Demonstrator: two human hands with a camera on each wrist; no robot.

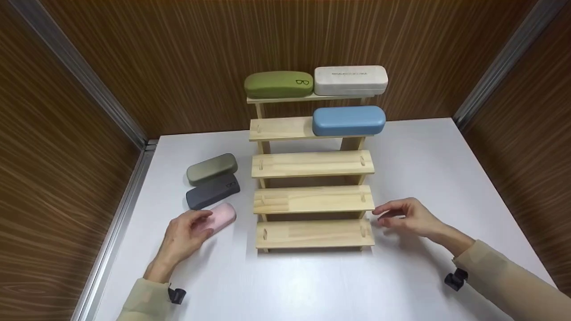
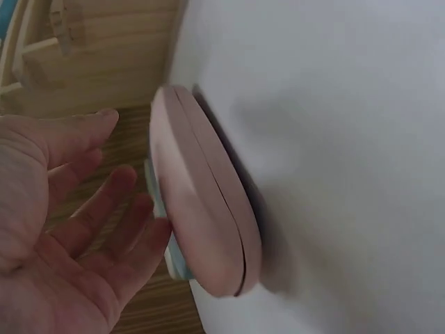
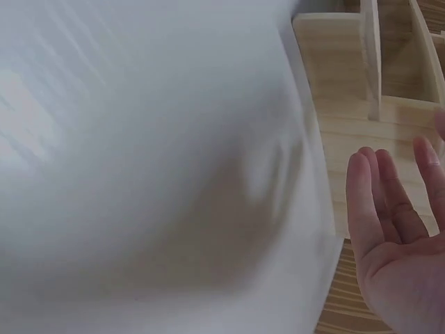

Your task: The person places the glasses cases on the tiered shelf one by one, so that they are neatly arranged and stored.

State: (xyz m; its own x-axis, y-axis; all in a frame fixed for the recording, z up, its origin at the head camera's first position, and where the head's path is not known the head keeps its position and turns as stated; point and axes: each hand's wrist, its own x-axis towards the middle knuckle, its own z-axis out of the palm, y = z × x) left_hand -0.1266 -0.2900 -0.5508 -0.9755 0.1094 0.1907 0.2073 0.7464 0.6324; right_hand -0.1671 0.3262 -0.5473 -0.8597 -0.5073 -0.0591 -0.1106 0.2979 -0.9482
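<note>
A pink glasses case lies on the white table, left of a stepped wooden rack. Over its near end is my left hand, thumb and fingers spread apart. In the left wrist view the pink case is beside the fingers and not gripped; whether a fingertip touches it I cannot tell. Just behind it lie a dark grey glasses case and an olive-grey one. My right hand hovers by the rack's right side, fingers loosely bent around nothing.
A green glasses case and a white one sit on the rack's top step. On the second step, at the right, rests a blue case. Wood-grain panels enclose the table at the back and sides.
</note>
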